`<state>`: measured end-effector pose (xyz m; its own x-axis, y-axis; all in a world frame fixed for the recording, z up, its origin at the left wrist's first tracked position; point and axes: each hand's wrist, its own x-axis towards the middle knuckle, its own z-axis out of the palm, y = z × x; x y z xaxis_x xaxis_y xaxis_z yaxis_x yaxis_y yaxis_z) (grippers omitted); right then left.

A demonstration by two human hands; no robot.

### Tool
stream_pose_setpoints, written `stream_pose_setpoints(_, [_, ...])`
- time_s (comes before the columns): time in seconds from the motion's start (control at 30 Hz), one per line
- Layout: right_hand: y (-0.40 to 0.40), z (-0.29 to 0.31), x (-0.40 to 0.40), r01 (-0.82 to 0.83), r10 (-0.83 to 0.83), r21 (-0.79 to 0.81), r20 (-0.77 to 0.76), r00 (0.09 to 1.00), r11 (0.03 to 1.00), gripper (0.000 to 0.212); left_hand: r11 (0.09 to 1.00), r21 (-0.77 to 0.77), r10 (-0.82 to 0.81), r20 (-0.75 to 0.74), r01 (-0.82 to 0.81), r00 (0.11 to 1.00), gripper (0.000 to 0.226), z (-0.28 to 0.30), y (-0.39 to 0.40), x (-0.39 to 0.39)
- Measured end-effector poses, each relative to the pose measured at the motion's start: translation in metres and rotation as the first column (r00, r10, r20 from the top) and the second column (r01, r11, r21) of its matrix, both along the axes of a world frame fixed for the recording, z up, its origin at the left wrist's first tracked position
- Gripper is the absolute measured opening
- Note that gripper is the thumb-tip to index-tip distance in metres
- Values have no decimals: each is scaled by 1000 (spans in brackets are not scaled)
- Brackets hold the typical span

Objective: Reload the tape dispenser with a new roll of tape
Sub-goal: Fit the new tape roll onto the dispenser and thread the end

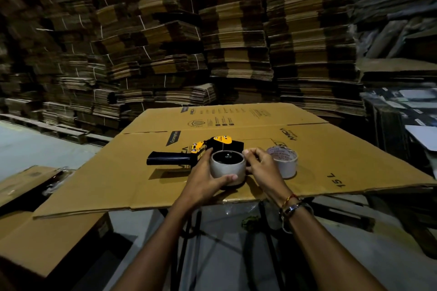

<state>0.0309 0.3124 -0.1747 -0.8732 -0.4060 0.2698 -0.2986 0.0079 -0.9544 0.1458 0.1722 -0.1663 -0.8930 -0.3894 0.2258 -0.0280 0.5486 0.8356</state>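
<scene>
"Crompton" and "AMICA" on cardboard sheet

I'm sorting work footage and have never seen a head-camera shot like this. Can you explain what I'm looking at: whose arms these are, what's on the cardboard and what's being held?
There is no machine here: the one picture comes from a wide-angle camera worn on a person's head, looking forward and down, so the two arms reaching up from the bottom edge are the wearer's own. The work surface is a flattened cardboard sheet. On it lies a yellow and black tape dispenser, on its side with its black handle pointing left. The left hand grips a pale ring sitting on the dispenser's wheel, which looks like a used-up tape core, though I can't be sure. The right hand touches that ring's right side with its fingertips. Just right of it stands a second roll of tape, untouched. Behind are tall stacks of flattened cartons.
</scene>
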Motion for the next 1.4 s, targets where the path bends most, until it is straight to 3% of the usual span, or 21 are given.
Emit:
stream_pose_setpoints(0.4, [19,10,19,-9,18,-79,110,994,997,24,982,110,-164,74,156,984,97,6,-17,3])
stream_pose_setpoints(0.6, [17,6,27,42,-32,-114,87,996,993,24,995,29,-98,44,97,994,104,1,-4,-1])
stream_pose_setpoints(0.73, [19,7,41,-64,71,-105,61,996,992,32,997,7,-74,45,74,996,103,0,-3,-3])
stream_pose_setpoints(0.93, [15,2,36,127,-127,-125,13,992,984,25,992,65,-118,87,113,989,102,5,-10,-5])
stream_pose_setpoints(1.13, [25,4,38,-71,83,-174,65,994,982,32,972,132,-207,93,194,974,92,8,-25,0])
stream_pose_setpoints(1.2, [25,2,37,-62,77,-203,67,995,977,31,978,116,-182,69,173,981,89,5,-26,1])
stream_pose_setpoints(1.3, [20,-3,32,71,-76,-51,-98,992,996,15,990,60,-132,22,130,991,84,-2,-26,3])
stream_pose_setpoints(1.4, [18,-1,29,60,-6,179,-285,958,982,44,997,-5,-81,-50,81,996,75,-4,-21,4])
